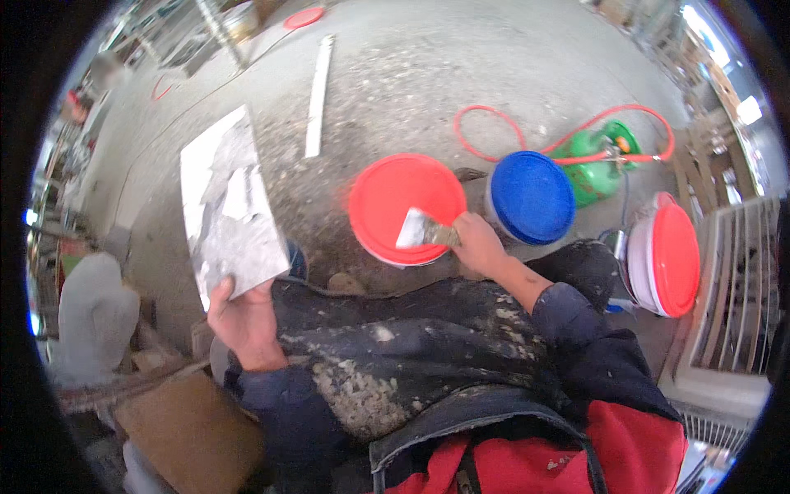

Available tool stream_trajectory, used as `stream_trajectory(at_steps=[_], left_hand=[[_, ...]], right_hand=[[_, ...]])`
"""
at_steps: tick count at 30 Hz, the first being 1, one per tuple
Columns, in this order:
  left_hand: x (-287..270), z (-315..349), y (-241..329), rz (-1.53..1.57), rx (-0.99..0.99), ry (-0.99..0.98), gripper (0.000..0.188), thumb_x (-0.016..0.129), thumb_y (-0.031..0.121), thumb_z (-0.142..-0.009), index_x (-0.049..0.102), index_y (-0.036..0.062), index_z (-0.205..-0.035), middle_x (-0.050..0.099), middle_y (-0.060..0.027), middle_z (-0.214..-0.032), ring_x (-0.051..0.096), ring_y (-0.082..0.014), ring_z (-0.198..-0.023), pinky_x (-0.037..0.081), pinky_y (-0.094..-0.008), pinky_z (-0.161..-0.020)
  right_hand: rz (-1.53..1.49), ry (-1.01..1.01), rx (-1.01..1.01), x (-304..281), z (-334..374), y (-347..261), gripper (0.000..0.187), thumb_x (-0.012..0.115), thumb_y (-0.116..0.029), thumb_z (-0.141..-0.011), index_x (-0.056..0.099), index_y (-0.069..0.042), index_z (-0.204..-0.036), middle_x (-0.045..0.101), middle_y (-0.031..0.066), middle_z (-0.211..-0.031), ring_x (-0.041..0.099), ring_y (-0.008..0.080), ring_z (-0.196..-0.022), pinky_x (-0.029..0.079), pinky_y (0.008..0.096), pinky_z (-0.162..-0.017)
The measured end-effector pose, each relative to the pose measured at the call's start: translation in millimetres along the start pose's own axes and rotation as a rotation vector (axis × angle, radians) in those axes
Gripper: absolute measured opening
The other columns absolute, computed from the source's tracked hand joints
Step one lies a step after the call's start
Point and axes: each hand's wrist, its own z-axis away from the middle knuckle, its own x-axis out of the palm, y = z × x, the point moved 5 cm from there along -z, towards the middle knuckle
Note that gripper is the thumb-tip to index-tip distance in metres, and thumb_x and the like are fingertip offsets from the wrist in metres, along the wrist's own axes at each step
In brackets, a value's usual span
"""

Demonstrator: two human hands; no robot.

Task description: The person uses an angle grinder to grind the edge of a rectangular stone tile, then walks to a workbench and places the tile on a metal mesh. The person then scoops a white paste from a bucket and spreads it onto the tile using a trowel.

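Observation:
My left hand grips the near edge of a flat metal plaster board smeared with grey-white filler, held up over the concrete floor. My right hand holds a small putty knife by its handle, its blade resting flat on the red lid of a bucket in front of me. My trousers, spattered with dried plaster, fill the space between both arms.
A white bucket with a blue lid stands right of the red lid, another with a red lid farther right. A green gas cylinder with an orange hose lies behind. A white strip lies on the floor. A white slatted panel stands at right.

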Motion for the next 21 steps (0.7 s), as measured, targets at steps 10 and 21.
stream_trajectory(at_steps=[10, 21], left_hand=[[-3.9, -3.7, 4.4, -0.065, 0.006, 0.003, 0.069, 0.058, 0.003, -0.088, 0.037, -0.0023, -0.154, 0.049, -0.0233, -0.152, 0.054, -0.0437, -0.135, 0.058, -0.0616, -0.098], [-14.8, 1.3, 4.9, -0.002, -0.018, 0.022, 0.070, 0.056, 0.001, -0.090, 0.035, 0.0001, -0.156, 0.045, -0.0224, -0.156, 0.046, -0.0438, -0.144, 0.048, -0.0668, -0.110]], right_hand=[[0.124, -0.221, -0.374, 53.8, -25.0, -51.5, 0.013, 0.064, -0.012, -0.081, 0.063, -0.003, -0.091, 0.060, 0.0156, -0.098, 0.062, 0.0352, -0.096, 0.052, 0.0470, -0.084], [0.309, -0.049, 0.023, -110.3, -49.3, 58.9, 0.022, 0.072, -0.013, -0.081, 0.063, -0.001, -0.098, 0.064, 0.0213, -0.101, 0.062, 0.0425, -0.103, 0.050, 0.0517, -0.090]])
